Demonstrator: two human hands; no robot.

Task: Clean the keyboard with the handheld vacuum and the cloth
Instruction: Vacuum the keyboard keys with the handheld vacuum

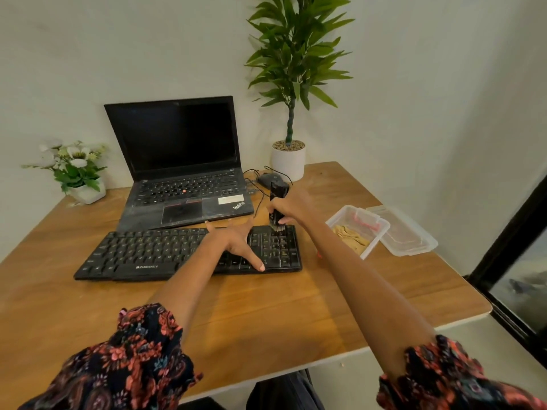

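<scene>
Steadying the keyboard (154,255) comes first, and the head view shows it done: the left hand (236,241) lies spread flat with straight fingers across the keys just left of the number pad, thumb reaching the near edge. The right hand (291,207) is wrapped around the black handheld vacuum (278,202), held upright with its brush tip down on the far rows of the number pad. The keyboard sits on the wooden table (266,315), directly in front of an open laptop (183,173).

To vacuum well, I would keep the brush upright and draw it slowly along each row, letting bristles work into the gaps, and keep the left palm pressing lightly so the board does not slide.

A tan cloth (350,236), probably the one for wiping, lies in a clear plastic box (336,218) to the right, its lid (408,232) beside it. A mouse (266,179) and a potted plant (291,84) stand behind.
</scene>
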